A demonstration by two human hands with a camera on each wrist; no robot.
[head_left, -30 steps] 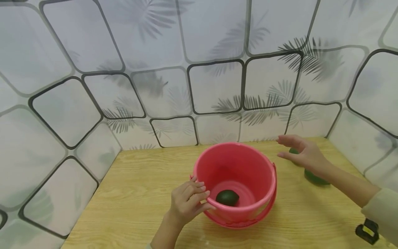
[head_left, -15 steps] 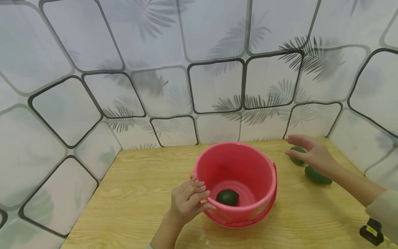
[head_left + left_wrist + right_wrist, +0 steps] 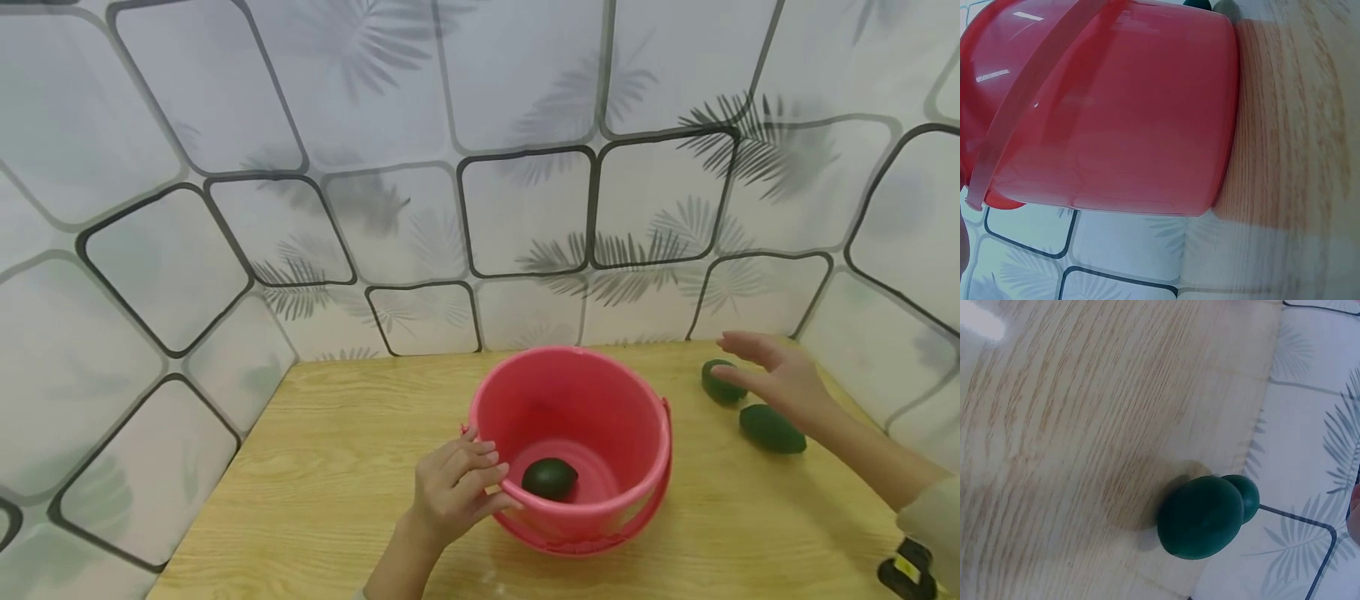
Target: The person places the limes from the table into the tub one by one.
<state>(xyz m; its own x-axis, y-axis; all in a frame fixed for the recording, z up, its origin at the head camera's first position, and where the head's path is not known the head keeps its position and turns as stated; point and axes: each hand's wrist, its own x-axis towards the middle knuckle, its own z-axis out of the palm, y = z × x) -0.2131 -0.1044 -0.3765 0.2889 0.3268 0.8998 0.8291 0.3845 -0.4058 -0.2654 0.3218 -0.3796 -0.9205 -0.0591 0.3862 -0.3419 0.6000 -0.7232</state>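
1. Only the head view looks into the pink bucket (image 3: 585, 392): one dark green fruit (image 3: 550, 479) lies on its floor, towards the near side.
2. The head view also shows the left hand (image 3: 457, 487) gripping the bucket's left rim, fingers curled over the edge.
3. The left wrist view gives the bucket's outer wall instead, upright on the counter (image 3: 337, 433), with the handle (image 3: 1029, 81) slanting across it. A dark green patch at the top edge is probably a fruit, but too cropped to be sure.
4. Right of the bucket, on the counter, lie the far fruit (image 3: 720, 393) and the near fruit (image 3: 772, 429); the right hand (image 3: 783, 379) hovers above them, thumb and fingers spread apart.
5. In the head view, the thumb partly covers the far fruit; in the right wrist view, the near fruit overlaps it.
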